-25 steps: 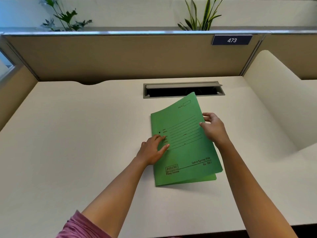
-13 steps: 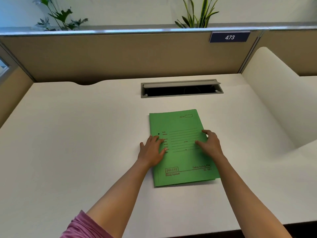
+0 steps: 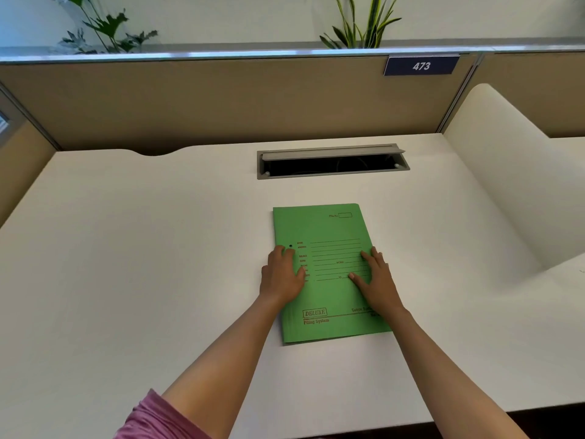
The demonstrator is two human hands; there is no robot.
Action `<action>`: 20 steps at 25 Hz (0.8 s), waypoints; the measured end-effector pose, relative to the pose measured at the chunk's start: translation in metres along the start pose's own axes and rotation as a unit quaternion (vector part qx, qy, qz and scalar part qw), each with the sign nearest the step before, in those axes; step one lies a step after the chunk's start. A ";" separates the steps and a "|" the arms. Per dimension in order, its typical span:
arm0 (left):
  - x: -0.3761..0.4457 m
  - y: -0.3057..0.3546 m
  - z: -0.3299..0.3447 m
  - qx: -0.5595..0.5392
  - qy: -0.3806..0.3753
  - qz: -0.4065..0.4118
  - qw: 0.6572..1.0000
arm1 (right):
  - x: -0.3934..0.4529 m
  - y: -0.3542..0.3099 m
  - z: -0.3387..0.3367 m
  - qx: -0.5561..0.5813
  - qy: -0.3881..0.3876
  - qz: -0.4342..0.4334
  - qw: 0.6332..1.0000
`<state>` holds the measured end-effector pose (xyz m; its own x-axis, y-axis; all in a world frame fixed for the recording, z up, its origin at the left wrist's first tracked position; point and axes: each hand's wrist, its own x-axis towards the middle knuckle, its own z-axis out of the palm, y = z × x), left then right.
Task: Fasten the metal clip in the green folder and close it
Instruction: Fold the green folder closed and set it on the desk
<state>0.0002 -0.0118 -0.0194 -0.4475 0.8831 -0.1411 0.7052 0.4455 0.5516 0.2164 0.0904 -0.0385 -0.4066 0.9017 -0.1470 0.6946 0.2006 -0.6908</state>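
Green folder (image 3: 329, 236) lies closed under both flat, spread hands: left hand (image 3: 281, 277), right hand (image 3: 378, 282).

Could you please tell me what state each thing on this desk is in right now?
green folder: closed, lying flat on the desk, front cover up.
metal clip: hidden inside the folder, cannot tell.
left hand: open, palm flat on the folder's left edge.
right hand: open, palm flat on the cover's right side.
cable hatch: lid raised, slot open.
desk: bears only the folder.
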 end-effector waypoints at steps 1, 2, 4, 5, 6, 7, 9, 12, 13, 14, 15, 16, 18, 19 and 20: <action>0.000 0.002 -0.001 -0.052 0.020 -0.021 0.998 | 0.000 0.001 0.001 -0.002 0.001 -0.003 1.000; 0.000 0.005 -0.001 -0.109 0.038 -0.051 0.992 | -0.001 0.002 0.003 -0.007 0.002 -0.007 1.000; 0.002 0.012 -0.005 -0.200 0.068 -0.124 0.970 | -0.001 0.003 0.005 -0.022 0.003 -0.015 1.000; 0.004 0.016 -0.007 -0.231 0.076 -0.163 0.956 | -0.001 0.004 0.006 -0.027 0.003 -0.018 0.999; 0.007 0.019 -0.011 -0.255 0.077 -0.202 0.942 | 0.000 0.004 0.006 -0.030 0.002 -0.019 0.999; 0.010 0.020 -0.014 -0.275 0.072 -0.238 0.929 | 0.000 0.005 0.007 -0.033 0.002 -0.020 0.999; 0.018 0.019 -0.023 -0.316 0.052 -0.291 0.902 | 0.000 0.005 0.007 -0.037 0.003 -0.022 0.999; 0.025 0.012 -0.028 -0.393 0.024 -0.307 0.866 | 0.001 0.007 0.007 -0.033 0.002 -0.023 0.999; 0.022 0.012 -0.029 -0.422 0.007 -0.302 0.855 | 0.001 0.007 0.007 -0.026 0.004 -0.021 0.999; 0.019 0.013 -0.028 -0.447 -0.012 -0.293 0.845 | 0.001 0.007 0.006 -0.017 0.007 -0.018 1.000; 0.015 0.013 -0.025 -0.470 -0.029 -0.280 0.837 | 0.001 0.007 0.006 -0.009 0.010 -0.014 1.000; 0.012 0.014 -0.023 -0.488 -0.042 -0.268 0.830 | 0.001 0.006 0.006 -0.003 0.013 -0.012 1.000; 0.007 0.013 -0.019 -0.512 -0.054 -0.255 0.818 | 0.003 0.005 0.005 0.009 0.018 -0.009 1.000; 0.007 0.011 -0.019 -0.523 -0.056 -0.253 0.812 | 0.003 0.005 0.004 0.023 0.023 -0.005 0.999; 0.007 0.009 -0.020 -0.530 -0.057 -0.252 0.808 | 0.004 0.004 0.003 0.044 0.030 0.003 0.999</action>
<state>-0.0076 -0.0048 0.0013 -0.4341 0.6635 -0.6094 -0.4444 0.4307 0.7855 0.2153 0.0938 -0.0439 -0.3649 0.9245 -0.1100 0.6409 0.1638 -0.7500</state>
